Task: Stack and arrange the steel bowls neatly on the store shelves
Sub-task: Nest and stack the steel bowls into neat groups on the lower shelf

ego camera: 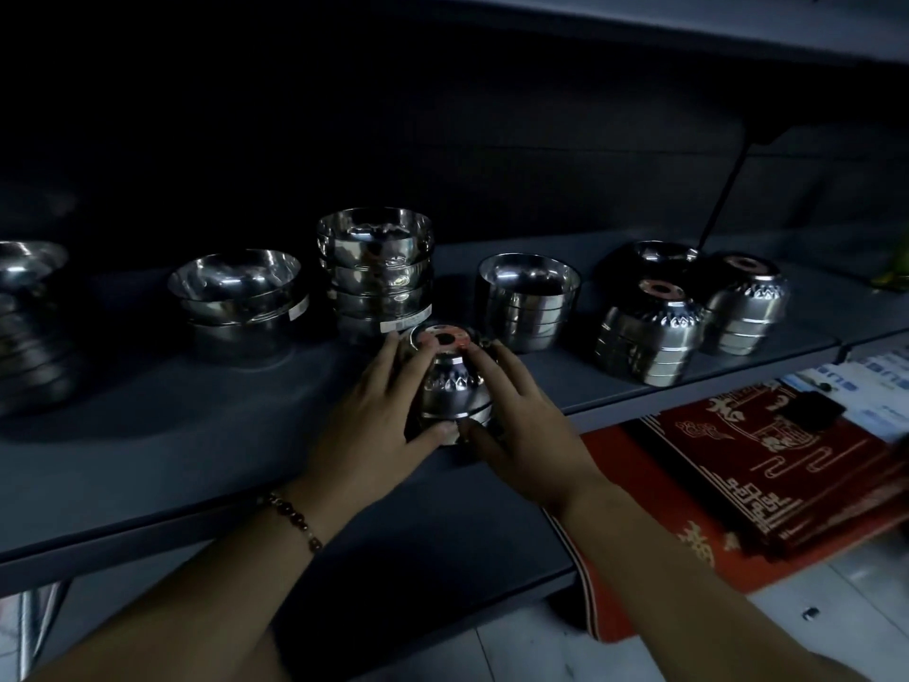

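Observation:
A small stack of upside-down steel bowls with a round label on top stands near the front edge of the grey shelf. My left hand grips its left side and my right hand its right side, thumbs meeting at the base. Behind stand upright stacks: a wide stack, a tall stack and a shorter stack. To the right are three upside-down stacks. Another stack sits at the far left.
The upper shelf overhangs the bowls, with a dark bracket arm at the right. Below the shelf edge at the right lie red patterned mats and white-blue packages. A lower shelf runs under my forearms.

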The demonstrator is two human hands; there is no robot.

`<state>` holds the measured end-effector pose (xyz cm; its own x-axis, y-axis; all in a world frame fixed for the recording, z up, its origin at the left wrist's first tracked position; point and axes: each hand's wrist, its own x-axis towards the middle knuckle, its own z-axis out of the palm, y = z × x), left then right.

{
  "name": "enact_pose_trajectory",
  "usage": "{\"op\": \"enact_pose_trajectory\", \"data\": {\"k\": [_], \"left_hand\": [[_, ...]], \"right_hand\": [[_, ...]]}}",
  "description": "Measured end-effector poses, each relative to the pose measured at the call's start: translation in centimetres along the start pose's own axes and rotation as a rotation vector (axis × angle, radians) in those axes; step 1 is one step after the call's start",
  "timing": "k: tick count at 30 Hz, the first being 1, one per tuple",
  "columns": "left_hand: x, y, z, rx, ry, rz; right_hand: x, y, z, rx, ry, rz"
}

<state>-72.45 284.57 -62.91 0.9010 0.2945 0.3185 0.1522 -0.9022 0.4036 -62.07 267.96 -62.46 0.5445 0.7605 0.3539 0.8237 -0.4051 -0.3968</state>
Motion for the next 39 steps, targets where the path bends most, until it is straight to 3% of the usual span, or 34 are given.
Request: {"op": "enact_pose_trajectory", "data": {"k": [19,32,36,39], "left_hand": [[0.7,-1.2,0.7,-0.310,0.128,0.011],[-0.4,1.7,-1.2,-0.320,0.295,0.060],[-0.9,3.4,-1.9,-0.449,0.324,0.108],[-1.6,4.9,-2.3,-0.766,0.256,0.092]], "right_hand": [[0.2,0.0,0.5,0.235,0.016,0.081],[-0.6,-0.8,-3.0,0.198,0.126,-0.055],[-1.2,-1.0,-5.4,0.192,0.228,-0.028],[-2.0,-0.7,-7.1,0.203,0.283,0.043]]}}
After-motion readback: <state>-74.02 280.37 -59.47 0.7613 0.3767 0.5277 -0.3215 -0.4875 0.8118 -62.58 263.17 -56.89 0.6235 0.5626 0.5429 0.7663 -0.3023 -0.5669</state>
